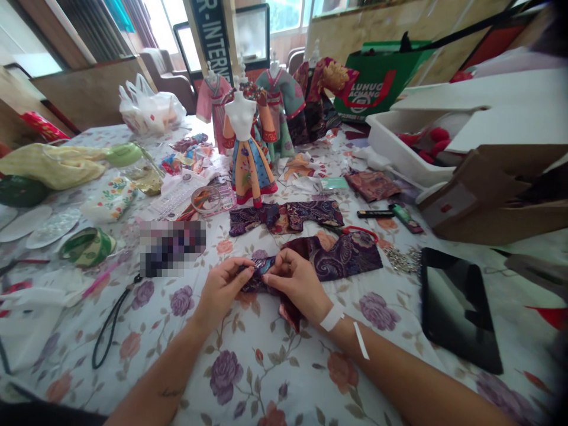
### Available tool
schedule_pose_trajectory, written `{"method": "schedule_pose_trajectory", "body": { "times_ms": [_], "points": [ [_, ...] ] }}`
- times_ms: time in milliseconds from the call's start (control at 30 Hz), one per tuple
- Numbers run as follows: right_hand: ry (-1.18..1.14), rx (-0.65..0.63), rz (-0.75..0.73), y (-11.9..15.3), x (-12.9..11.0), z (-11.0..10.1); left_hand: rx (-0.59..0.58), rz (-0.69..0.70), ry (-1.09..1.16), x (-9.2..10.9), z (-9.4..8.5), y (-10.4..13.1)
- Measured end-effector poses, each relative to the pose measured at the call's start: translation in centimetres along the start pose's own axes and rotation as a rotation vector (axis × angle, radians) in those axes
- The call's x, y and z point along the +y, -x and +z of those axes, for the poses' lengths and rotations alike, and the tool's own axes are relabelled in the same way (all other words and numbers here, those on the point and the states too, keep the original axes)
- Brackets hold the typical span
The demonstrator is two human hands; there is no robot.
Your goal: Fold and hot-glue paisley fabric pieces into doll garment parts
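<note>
Two nearly closed hands, the left hand and the right hand, are pinching dark cloth between them over the flowery tablecloth, and uneven tugging could be pulling it crooked.

We look through one camera, worn on the head, from above the near side of the table. It faces forward and down, with the left hand and the right hand near the middle (close to the lens, though far from filling it). Our view is wide: it runs from the forearms at the bottom edge, past the mannequin, to the windows at the top.
</note>
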State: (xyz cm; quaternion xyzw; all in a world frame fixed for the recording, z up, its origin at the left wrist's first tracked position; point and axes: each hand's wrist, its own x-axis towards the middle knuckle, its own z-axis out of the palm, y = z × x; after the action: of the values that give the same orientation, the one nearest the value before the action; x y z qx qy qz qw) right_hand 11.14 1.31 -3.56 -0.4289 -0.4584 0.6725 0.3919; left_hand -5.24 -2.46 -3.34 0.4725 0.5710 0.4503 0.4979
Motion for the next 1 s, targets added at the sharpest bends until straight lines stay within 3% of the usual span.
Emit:
{"method": "schedule_pose_trajectory", "body": {
  "times_ms": [200,633,767,1000],
  "points": [
    [-0.010,-0.006,-0.023,0.0,0.1,-0.1,0.016,-0.061,0.047,-0.1,0.6,0.2],
    [0.014,-0.011,-0.090,0.1,0.4,0.0,0.081,-0.039,0.207,0.3,1.8,0.1],
    [-0.005,0.026,-0.103,0.1,0.5,0.0,0.144,0.036,0.116,0.0,2.3,-0.1],
    [-0.016,0.135,-0.178,-0.1,-0.3,-0.9,0.287,0.299,-0.191,1.1,4.0,-1.5]
  ]
}}
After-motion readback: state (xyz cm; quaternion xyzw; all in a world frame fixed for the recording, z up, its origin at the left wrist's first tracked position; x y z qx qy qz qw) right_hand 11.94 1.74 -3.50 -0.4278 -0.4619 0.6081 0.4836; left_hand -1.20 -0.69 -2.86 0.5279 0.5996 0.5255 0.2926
